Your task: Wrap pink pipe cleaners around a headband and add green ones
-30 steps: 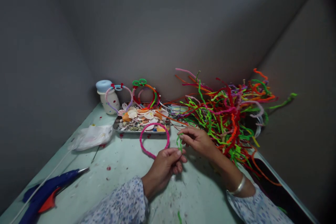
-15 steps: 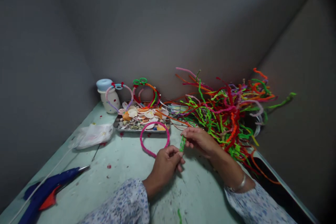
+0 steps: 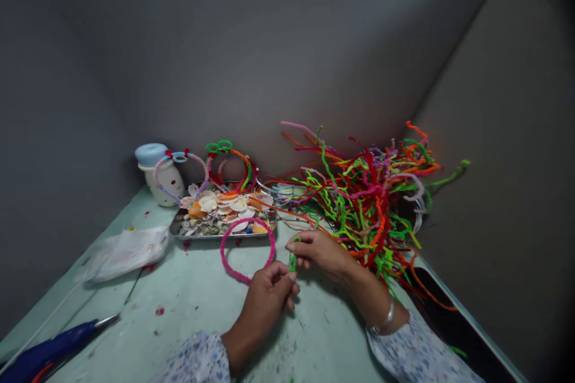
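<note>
A short green pipe cleaner piece (image 3: 293, 261), bent into a narrow loop, is held between both hands above the table. My left hand (image 3: 268, 293) pinches its lower end. The fingers of my right hand (image 3: 317, 251) are closed on its upper end. Just behind my left hand, a pink fuzzy ring (image 3: 223, 249) stands in front of the tray, its lower right part hidden by the hand.
A metal tray (image 3: 224, 237) of shells lies at the back, with fuzzy hoops (image 3: 207, 176) over it and a blue-lidded jar (image 3: 162, 182) beside it. Pipe cleaners (image 3: 372, 197) heap at the right. A plastic bag (image 3: 130, 251) and blue glue gun (image 3: 67, 341) lie left.
The view has turned, so the table things appear farther left and slightly lower. Both hands keep hold of the green piece, in nearly the same pose.
</note>
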Tool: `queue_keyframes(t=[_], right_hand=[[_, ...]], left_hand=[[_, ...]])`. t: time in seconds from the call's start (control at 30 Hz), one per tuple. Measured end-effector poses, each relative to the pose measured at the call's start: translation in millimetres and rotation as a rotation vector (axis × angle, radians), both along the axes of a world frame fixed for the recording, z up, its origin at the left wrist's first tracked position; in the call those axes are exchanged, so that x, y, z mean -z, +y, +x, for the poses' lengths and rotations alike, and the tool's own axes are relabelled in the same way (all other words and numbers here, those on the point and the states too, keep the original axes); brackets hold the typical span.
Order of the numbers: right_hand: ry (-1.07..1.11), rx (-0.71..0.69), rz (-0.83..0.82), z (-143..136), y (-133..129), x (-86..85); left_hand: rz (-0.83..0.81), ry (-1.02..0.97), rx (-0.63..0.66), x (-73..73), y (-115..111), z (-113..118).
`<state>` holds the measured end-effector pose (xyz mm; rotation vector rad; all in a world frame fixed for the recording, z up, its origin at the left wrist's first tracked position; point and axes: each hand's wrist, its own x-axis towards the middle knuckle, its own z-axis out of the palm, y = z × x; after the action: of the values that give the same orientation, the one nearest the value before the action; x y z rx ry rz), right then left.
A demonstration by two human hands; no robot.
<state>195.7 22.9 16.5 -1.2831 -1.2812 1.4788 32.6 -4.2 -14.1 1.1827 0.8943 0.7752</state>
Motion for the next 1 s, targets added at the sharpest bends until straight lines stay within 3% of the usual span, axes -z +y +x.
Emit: queue_keyframes(t=[0.23, 0.37, 0.43, 0.5, 0.57, 0.67, 0.83, 0.9, 1.0], right_hand=[[-0.133, -0.107, 0.047, -4.8, -4.6, -4.7], [-0.305, -0.129, 0.117, 1.4, -3.7, -14.4], [-0.516, -0.022, 0.196, 16.1, -1.1, -23.8], [-0.858, 0.226, 0.333, 37.3, 1.6, -31.6], [-1.159, 0.419, 0.326, 59.0, 3.3, -32.8], [-1.401, 0.467, 0.318, 79.7, 4.3, -20.6], [-1.421, 0.485, 0.379, 83.2, 8.9, -2.1], [-1.357, 0.497, 0.426, 82.1, 9.9, -8.5], [-1.169, 0.604, 0.515, 78.8, 6.4, -31.0]], left_hand=[[-0.033, -0.063, 0.051, -5.1, 2.9, -2.7], [-0.031, -0.005, 0.0, -6.4, 4.5, -1.4], [-0.049, -0.001, -0.016, -6.1, 4.8, -0.7], [-0.074, -0.018, -0.029, -5.9, 4.9, -0.1], [-0.092, -0.044, -0.042, -5.8, 4.9, 0.2], [-0.099, -0.074, -0.052, -5.0, 4.7, 0.4], [-0.088, -0.062, -0.044, -2.3, 4.9, 0.4], [-0.087, -0.067, -0.045, -1.9, 5.0, 0.4], [-0.092, -0.076, -0.04, -2.4, 4.9, 0.2]])
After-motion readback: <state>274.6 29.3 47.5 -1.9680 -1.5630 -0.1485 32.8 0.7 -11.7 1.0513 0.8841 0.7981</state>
